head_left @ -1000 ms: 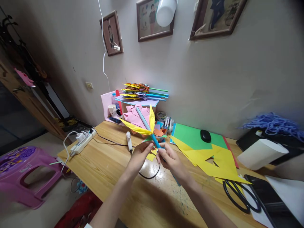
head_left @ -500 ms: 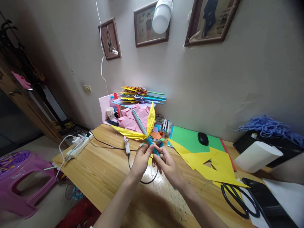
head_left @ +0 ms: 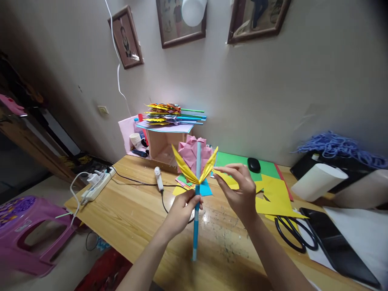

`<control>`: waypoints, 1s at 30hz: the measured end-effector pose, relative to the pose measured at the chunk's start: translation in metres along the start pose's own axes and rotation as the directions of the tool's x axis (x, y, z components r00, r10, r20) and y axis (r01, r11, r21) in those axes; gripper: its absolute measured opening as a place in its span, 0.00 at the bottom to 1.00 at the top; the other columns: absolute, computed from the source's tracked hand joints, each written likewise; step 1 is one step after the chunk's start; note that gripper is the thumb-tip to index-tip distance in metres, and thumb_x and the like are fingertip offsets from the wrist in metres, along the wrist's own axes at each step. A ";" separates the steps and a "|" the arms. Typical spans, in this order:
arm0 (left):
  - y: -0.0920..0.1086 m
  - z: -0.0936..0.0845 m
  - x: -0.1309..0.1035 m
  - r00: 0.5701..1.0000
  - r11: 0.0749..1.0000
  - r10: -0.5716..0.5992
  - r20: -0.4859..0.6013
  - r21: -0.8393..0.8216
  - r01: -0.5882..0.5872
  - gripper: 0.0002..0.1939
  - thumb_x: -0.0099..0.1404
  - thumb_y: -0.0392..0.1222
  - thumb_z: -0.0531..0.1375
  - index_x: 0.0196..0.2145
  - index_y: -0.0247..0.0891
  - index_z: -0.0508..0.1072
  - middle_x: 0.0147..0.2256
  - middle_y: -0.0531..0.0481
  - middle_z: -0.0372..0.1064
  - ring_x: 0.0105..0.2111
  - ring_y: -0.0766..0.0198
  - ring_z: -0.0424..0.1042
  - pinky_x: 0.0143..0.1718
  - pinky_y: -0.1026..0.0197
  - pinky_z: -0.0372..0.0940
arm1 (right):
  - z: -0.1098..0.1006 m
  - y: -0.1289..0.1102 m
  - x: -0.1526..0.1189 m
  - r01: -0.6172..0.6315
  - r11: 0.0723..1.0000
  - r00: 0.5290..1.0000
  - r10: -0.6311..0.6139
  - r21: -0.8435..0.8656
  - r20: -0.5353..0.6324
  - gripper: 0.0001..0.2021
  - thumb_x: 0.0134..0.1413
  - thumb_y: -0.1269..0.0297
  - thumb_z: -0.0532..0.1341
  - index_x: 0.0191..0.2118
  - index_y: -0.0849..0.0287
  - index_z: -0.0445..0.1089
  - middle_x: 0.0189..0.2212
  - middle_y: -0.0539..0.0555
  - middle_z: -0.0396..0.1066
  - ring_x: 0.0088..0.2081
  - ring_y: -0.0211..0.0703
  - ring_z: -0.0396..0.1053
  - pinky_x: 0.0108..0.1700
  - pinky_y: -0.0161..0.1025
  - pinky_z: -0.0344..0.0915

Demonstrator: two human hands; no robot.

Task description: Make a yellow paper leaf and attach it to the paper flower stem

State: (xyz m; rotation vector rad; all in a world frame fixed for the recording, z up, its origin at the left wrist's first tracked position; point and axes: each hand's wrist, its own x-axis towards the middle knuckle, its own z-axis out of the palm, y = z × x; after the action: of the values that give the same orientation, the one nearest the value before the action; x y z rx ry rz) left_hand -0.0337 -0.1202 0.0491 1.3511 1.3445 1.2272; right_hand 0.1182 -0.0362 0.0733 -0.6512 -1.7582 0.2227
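So the left hand (head_left: 182, 210) is pinching a blue paper stick (head_left: 196, 218) about halfway up, holding it pretty much upright above the bench (head_left: 133, 214). Two yellow folded paper wings (head_left: 194, 167) fan out in a V from the stick, just above that hand's fingers. The right hand (head_left: 239, 190) is just right of the stick, fingers loosely spread, with thumb and forefinger closing on the tip of the right-side wing; can't quite tell if they actually grip it.

Behind the stick there's a pink paper flower (head_left: 190, 151) and a cardboard box (head_left: 160, 145) with a stack of colourful paper crafts (head_left: 169, 114) on top. Right of the stick: yellow paper sheets (head_left: 275, 196), a green sheet (head_left: 239, 161) with a black mouse (head_left: 254, 164) on it, and black scissors (head_left: 292, 234). Left of the stick, a white glue gun (head_left: 158, 178) and a power strip (head_left: 97, 184).
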 end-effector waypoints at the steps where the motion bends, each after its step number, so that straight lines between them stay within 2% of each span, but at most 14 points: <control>1: 0.001 0.003 0.000 0.999 0.999 0.001 0.038 0.032 -0.002 0.13 0.64 0.46 0.50 0.28 0.35 0.66 0.26 0.52 0.66 0.28 0.67 0.66 0.32 0.66 0.58 | -0.002 0.000 0.001 0.012 1.000 1.000 -0.012 -0.015 0.011 0.10 0.50 0.68 0.61 0.41 0.53 0.70 0.33 0.53 0.64 0.37 0.44 0.63 0.39 0.43 0.63; 5: 0.006 0.012 0.004 0.992 0.990 -0.014 0.122 0.138 -0.003 0.13 0.64 0.43 0.49 0.27 0.35 0.66 0.25 0.52 0.66 0.28 0.67 0.65 0.32 0.66 0.57 | -0.007 0.003 0.007 0.022 0.995 0.995 -0.012 -0.101 0.098 0.12 0.48 0.65 0.63 0.41 0.54 0.71 0.34 0.54 0.62 0.38 0.45 0.62 0.42 0.44 0.62; 9: 0.009 0.015 0.006 0.989 0.972 -0.018 0.146 0.236 -0.017 0.13 0.64 0.43 0.48 0.26 0.36 0.65 0.25 0.52 0.66 0.28 0.67 0.64 0.31 0.66 0.56 | -0.012 0.008 0.011 0.020 0.990 0.990 0.000 -0.142 0.138 0.05 0.50 0.65 0.61 0.35 0.55 0.71 0.31 0.53 0.62 0.38 0.45 0.61 0.42 0.44 0.61; 13: 0.009 0.015 0.006 0.989 0.958 0.000 0.150 0.282 -0.043 0.13 0.64 0.42 0.48 0.25 0.37 0.65 0.25 0.53 0.66 0.28 0.67 0.64 0.31 0.66 0.56 | -0.015 0.008 0.013 -0.001 0.992 0.972 0.032 -0.130 0.232 0.02 0.51 0.67 0.59 0.30 0.56 0.69 0.29 0.52 0.63 0.37 0.45 0.61 0.42 0.44 0.60; 15: 0.007 0.015 0.007 0.988 0.958 0.001 0.152 0.282 -0.044 0.13 0.64 0.42 0.48 0.26 0.37 0.65 0.25 0.53 0.65 0.28 0.67 0.63 0.30 0.66 0.56 | -0.016 0.009 0.013 -0.046 0.993 0.967 0.072 -0.111 0.243 0.03 0.52 0.67 0.59 0.30 0.56 0.69 0.30 0.53 0.64 0.37 0.45 0.62 0.42 0.45 0.60; 17: 0.005 0.014 0.008 0.989 0.963 -0.005 0.150 0.266 -0.036 0.14 0.64 0.44 0.48 0.26 0.37 0.65 0.25 0.53 0.65 0.28 0.67 0.64 0.31 0.66 0.56 | -0.016 0.012 0.013 -0.117 0.991 0.971 0.127 -0.061 0.201 0.03 0.53 0.67 0.58 0.30 0.56 0.68 0.32 0.53 0.65 0.39 0.46 0.62 0.43 0.45 0.60; 19: 0.003 0.013 0.009 0.989 0.973 -0.022 0.148 0.232 -0.013 0.14 0.64 0.45 0.48 0.27 0.36 0.66 0.25 0.52 0.66 0.28 0.67 0.64 0.31 0.66 0.56 | -0.017 0.020 0.014 -0.226 0.971 0.965 0.212 0.074 0.155 0.03 0.53 0.66 0.58 0.30 0.56 0.67 0.34 0.53 0.66 0.40 0.45 0.63 0.44 0.44 0.60; 21: 0.001 0.012 0.010 0.988 0.982 -0.046 0.144 0.187 0.018 0.14 0.64 0.47 0.48 0.28 0.36 0.66 0.26 0.52 0.66 0.28 0.66 0.64 0.31 0.66 0.57 | -0.018 0.031 0.016 -0.369 0.882 0.929 0.334 0.294 0.162 0.04 0.53 0.63 0.58 0.30 0.57 0.66 0.33 0.52 0.68 0.39 0.43 0.65 0.44 0.42 0.61; 24: -0.003 0.009 0.013 0.989 0.993 -0.060 0.134 0.111 0.045 0.15 0.63 0.48 0.49 0.29 0.35 0.68 0.26 0.51 0.66 0.28 0.66 0.64 0.31 0.65 0.57 | -0.024 0.050 0.020 -0.552 0.580 0.816 0.523 0.600 0.245 0.09 0.49 0.57 0.61 0.30 0.57 0.66 0.28 0.50 0.67 0.31 0.36 0.66 0.37 0.37 0.66; 26: -0.007 0.007 0.016 0.992 0.997 -0.055 0.117 0.052 0.049 0.15 0.63 0.48 0.50 0.30 0.34 0.68 0.25 0.51 0.65 0.28 0.66 0.64 0.32 0.65 0.58 | -0.029 0.062 0.022 -0.576 0.399 0.756 0.592 0.713 0.280 0.12 0.44 0.55 0.64 0.29 0.57 0.65 0.23 0.47 0.64 0.25 0.32 0.63 0.29 0.31 0.66; 27: -0.009 0.006 0.017 0.993 0.998 -0.056 0.105 0.018 0.054 0.15 0.62 0.49 0.51 0.30 0.34 0.68 0.25 0.51 0.65 0.28 0.65 0.64 0.32 0.65 0.58 | -0.032 0.067 0.024 -0.570 0.345 0.741 0.608 0.746 0.286 0.12 0.41 0.56 0.65 0.29 0.57 0.65 0.21 0.45 0.61 0.23 0.31 0.61 0.26 0.29 0.65; 30: -0.015 0.002 0.020 0.994 0.994 -0.083 0.067 -0.070 0.087 0.15 0.61 0.50 0.53 0.30 0.34 0.68 0.24 0.51 0.64 0.27 0.66 0.64 0.31 0.65 0.59 | -0.040 0.082 0.025 -0.520 0.293 0.709 0.672 0.802 0.215 0.13 0.38 0.58 0.68 0.28 0.56 0.66 0.20 0.44 0.60 0.21 0.30 0.61 0.21 0.27 0.66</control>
State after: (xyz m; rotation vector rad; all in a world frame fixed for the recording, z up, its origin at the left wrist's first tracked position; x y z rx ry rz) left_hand -0.0351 -0.0987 0.0351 1.2591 1.2870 1.1555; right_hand 0.1769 0.0382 0.0673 -0.5521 -0.9339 1.4268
